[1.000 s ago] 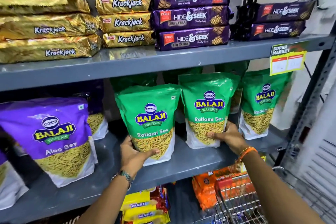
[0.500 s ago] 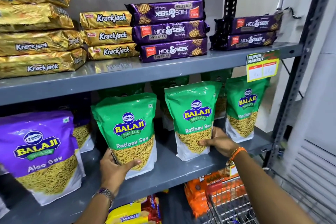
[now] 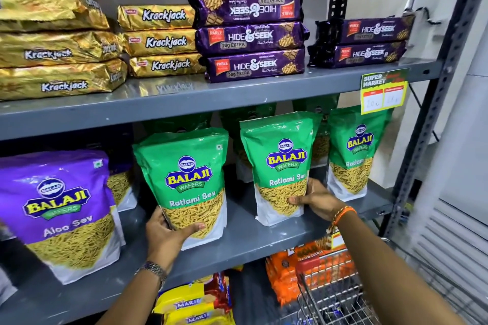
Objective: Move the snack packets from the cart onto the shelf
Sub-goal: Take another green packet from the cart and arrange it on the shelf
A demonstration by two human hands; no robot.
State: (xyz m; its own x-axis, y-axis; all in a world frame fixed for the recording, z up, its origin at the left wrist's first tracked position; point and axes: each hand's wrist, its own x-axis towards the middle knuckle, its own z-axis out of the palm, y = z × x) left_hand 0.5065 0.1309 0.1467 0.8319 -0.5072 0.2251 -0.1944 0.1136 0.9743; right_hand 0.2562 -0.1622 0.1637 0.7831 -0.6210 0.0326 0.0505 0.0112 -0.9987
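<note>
Two green Balaji Ratlami Sev packets stand upright on the grey middle shelf (image 3: 245, 235). My left hand (image 3: 169, 236) grips the lower left corner of the left green packet (image 3: 184, 174), thumb across its front. My right hand (image 3: 315, 199) holds the lower right side of the middle green packet (image 3: 280, 163). A third green packet (image 3: 353, 155) stands further right, with more green ones behind. The wire cart (image 3: 335, 295) shows at the bottom right, under my right forearm; what it holds is hidden.
A purple Balaji Aloo Sev packet (image 3: 60, 208) stands at the left. The upper shelf carries gold Krackjack stacks (image 3: 158, 41) and purple Hide & Seek packs (image 3: 250, 37). A price tag (image 3: 383, 93) hangs off its edge. Marie biscuits (image 3: 192, 303) and orange packs (image 3: 282, 274) sit below.
The view has shifted so everything sits further left and lower in frame. Both hands keep their hold on the same two green packets, which stay upright on the shelf.
</note>
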